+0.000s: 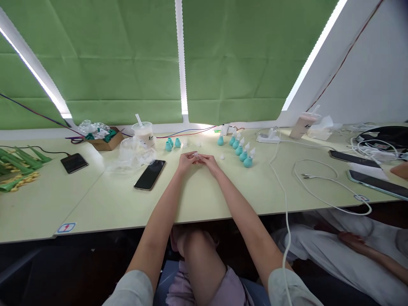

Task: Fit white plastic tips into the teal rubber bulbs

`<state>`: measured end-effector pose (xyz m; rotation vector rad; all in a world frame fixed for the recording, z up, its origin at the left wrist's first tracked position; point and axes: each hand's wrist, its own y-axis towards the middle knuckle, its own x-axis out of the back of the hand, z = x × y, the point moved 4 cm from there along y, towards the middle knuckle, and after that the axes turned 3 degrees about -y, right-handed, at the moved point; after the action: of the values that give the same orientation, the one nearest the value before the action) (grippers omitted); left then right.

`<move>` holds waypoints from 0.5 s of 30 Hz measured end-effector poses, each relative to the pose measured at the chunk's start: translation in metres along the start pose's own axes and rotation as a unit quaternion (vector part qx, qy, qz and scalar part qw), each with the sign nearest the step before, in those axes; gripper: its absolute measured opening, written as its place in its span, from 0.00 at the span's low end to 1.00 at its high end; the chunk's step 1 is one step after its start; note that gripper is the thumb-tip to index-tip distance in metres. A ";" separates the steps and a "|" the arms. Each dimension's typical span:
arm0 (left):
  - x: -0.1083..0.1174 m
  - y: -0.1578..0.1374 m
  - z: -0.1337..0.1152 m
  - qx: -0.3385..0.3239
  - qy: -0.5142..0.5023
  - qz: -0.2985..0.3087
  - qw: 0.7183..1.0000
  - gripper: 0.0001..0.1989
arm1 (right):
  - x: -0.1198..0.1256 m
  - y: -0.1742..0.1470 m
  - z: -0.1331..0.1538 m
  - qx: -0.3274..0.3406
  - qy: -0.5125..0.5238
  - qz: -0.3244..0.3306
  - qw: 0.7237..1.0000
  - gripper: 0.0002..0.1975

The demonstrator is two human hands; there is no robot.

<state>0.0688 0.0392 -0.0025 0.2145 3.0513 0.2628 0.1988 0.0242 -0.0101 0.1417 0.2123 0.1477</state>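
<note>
My left hand point(187, 161) and my right hand point(208, 162) meet over the middle of the table, fingertips pinched together on a small whitish translucent piece point(196, 156). Fingers cover most of it, so its exact shape is hidden. Just right of my hands lies a small white piece point(222, 157). Beyond that, several small teal squeeze bulbs point(247, 161) with pointed white tips stand upright in a slanting row. To the left, behind my hands, are a few teal bulbs point(168, 145) with no tips. Small clear pieces point(198, 144) lie near them.
A black phone point(149, 174), a crumpled clear bag point(127, 157) and a drink cup point(144, 135) are on the left, with a cardboard box point(108, 141) behind. On the right are a power strip point(268, 138), white cables point(283, 191) and another cup point(302, 126). Another person sits there.
</note>
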 end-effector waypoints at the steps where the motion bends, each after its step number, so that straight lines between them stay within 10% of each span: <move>1: 0.000 0.000 0.001 0.006 -0.012 0.010 1.000 0.27 | 0.001 0.000 0.001 -0.006 0.012 -0.002 1.000 0.20; 15: 0.001 0.003 0.004 -0.007 -0.056 0.049 0.997 0.33 | 0.009 0.008 0.009 0.041 -0.053 -0.035 0.997 0.19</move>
<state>0.0682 0.0434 -0.0061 0.3668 2.9314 0.2696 0.2090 0.0322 -0.0022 0.2232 0.1170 0.0618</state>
